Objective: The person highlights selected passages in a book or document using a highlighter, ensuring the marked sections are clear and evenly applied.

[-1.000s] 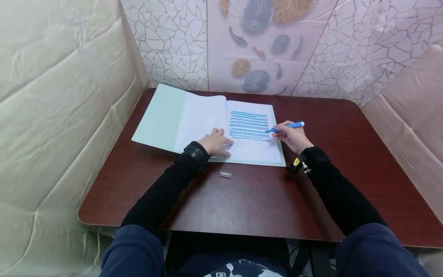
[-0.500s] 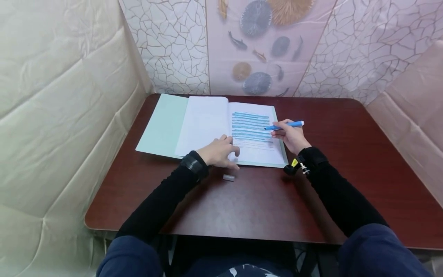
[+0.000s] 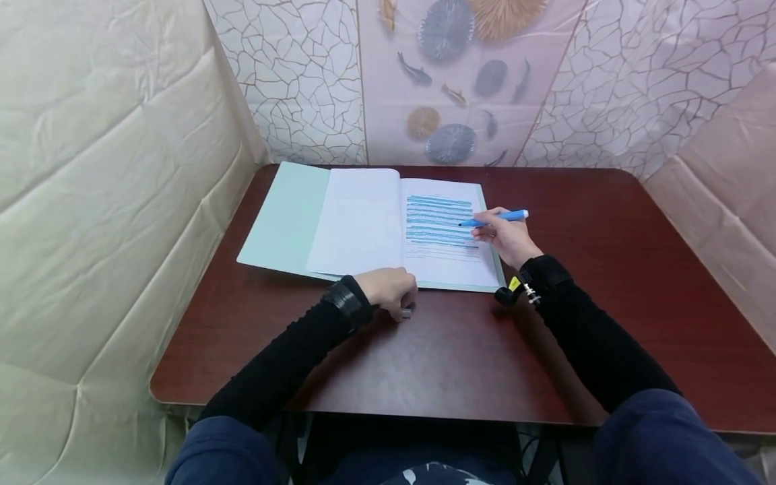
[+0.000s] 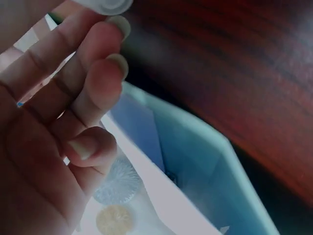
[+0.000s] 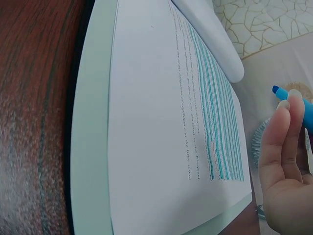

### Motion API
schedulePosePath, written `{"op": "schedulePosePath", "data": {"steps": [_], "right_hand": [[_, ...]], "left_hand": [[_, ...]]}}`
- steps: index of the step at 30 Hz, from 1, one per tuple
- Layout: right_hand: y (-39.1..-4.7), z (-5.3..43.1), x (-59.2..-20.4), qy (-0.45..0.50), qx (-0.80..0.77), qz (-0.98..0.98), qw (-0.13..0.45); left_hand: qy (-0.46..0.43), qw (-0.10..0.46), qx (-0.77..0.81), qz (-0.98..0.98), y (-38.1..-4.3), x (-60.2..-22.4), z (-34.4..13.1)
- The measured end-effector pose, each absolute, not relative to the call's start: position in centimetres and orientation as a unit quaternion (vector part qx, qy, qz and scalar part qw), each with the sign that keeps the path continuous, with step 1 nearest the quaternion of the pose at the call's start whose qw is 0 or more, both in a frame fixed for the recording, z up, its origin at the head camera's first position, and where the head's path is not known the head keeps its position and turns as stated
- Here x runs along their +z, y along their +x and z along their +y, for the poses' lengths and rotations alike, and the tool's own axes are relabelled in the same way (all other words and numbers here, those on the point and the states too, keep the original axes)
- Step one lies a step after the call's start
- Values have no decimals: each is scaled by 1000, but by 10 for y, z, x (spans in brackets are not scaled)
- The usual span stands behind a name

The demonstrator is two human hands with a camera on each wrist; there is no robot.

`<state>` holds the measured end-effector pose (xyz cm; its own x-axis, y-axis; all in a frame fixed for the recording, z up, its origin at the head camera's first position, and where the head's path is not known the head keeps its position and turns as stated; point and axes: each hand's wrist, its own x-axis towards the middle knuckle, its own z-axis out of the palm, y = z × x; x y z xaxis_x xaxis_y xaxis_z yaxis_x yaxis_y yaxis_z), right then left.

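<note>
My left hand (image 3: 391,288) is at the front edge of the folder, its thumb and index finger pinching a small clear cap (image 3: 406,312). The left wrist view shows that cap (image 4: 108,5) at the top edge, with the other fingers curled loosely below. My right hand (image 3: 506,236) holds a blue highlighter (image 3: 512,215), its dark blue tip (image 5: 276,89) uncovered and raised off the page. Beneath it, the printed page (image 3: 448,266) has many lines marked in blue, with a few unmarked lines lower down. The page lies in an open pale green folder (image 3: 281,222).
A turned-over white sheet (image 3: 358,222) covers the folder's middle. The dark red-brown table (image 3: 473,364) runs to a patterned wall (image 3: 303,87) at the back. Cream padded cloth (image 3: 121,236) hangs along the left side.
My left hand has lifted off the paper and come towards me to the clear cap, which it now pinches. The right hand has shifted slightly left with the highlighter.
</note>
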<state>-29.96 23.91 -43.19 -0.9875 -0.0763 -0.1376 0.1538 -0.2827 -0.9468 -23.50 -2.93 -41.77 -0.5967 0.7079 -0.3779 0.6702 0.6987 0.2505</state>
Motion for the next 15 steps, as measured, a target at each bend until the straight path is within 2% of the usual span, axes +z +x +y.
{"op": "schedulePosePath", "data": {"steps": [8, 15], "right_hand": [[-298, 237, -430, 20, -799, 596, 72], [-296, 233, -425, -11, -812, 577, 83]], "left_hand": [[404, 178, 44, 896, -238, -413, -23], [381, 92, 125, 912, -261, -403, -28]]}}
